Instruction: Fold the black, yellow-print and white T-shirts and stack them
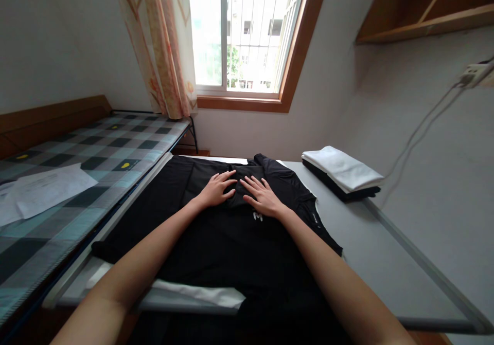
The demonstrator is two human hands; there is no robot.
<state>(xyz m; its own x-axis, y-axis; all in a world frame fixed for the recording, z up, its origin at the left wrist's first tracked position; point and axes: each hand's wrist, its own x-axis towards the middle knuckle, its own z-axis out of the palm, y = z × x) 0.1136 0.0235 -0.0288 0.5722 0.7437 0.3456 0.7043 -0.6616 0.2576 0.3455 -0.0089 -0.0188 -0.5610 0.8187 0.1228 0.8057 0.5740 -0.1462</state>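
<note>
A black T-shirt (227,242) lies spread across the table, its neckline toward the right and a small white logo on the chest. Both hands rest flat on its far half. My left hand (218,188) has its fingers stretched out toward the right on the cloth. Just beside it, my right hand (262,196) lies with fingers spread, pointing up and left, above the logo. Neither hand grips anything. White cloth (200,293) shows from under the shirt at the near edge.
A stack of folded white and black clothes (341,170) sits at the table's far right. The grey-white table (386,268) meets the wall on the right. To the left is a bed with a checked mattress (96,160) and papers (50,191). A cable (420,119) hangs from a socket.
</note>
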